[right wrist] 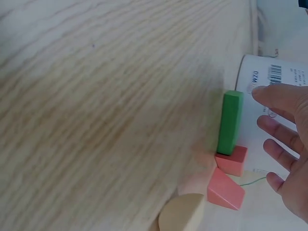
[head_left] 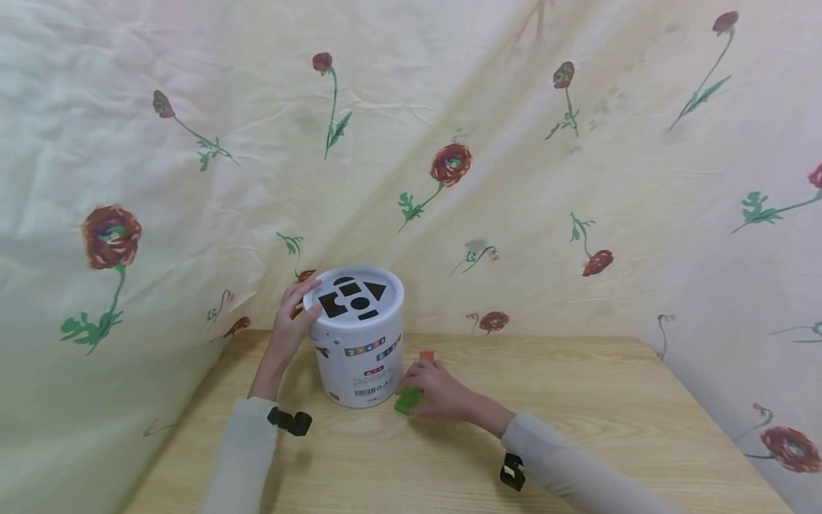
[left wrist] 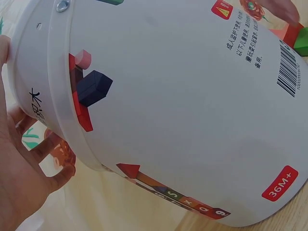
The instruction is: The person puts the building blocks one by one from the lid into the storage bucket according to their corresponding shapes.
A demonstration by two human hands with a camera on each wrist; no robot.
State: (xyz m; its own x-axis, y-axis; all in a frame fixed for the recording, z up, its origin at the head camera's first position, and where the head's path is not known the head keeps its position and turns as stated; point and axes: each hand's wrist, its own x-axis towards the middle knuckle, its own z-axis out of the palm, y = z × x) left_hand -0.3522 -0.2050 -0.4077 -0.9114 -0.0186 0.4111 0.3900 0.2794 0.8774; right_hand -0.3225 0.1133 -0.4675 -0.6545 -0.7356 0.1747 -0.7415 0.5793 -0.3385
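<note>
A white bucket (head_left: 359, 350) with a shape-sorter lid (head_left: 353, 296) stands on the wooden table (head_left: 578, 400). My left hand (head_left: 292, 318) grips the lid's left rim, fingers on top and thumb on the side; in the left wrist view the left hand (left wrist: 19, 163) lies against the bucket (left wrist: 183, 106). My right hand (head_left: 430, 385) hovers with spread fingers over blocks just right of the bucket. There lie a green bar (right wrist: 230, 122), a red block (right wrist: 232, 161), a pink wedge (right wrist: 225, 190) and a beige half-round (right wrist: 183, 214). The right hand (right wrist: 281, 139) holds none of them.
Flowered cloth (head_left: 514, 178) hangs behind and on both sides of the table. The green bar (head_left: 407, 401) and red block (head_left: 427, 355) lie close against the bucket's right side. Bare wood stretches to the right and toward me.
</note>
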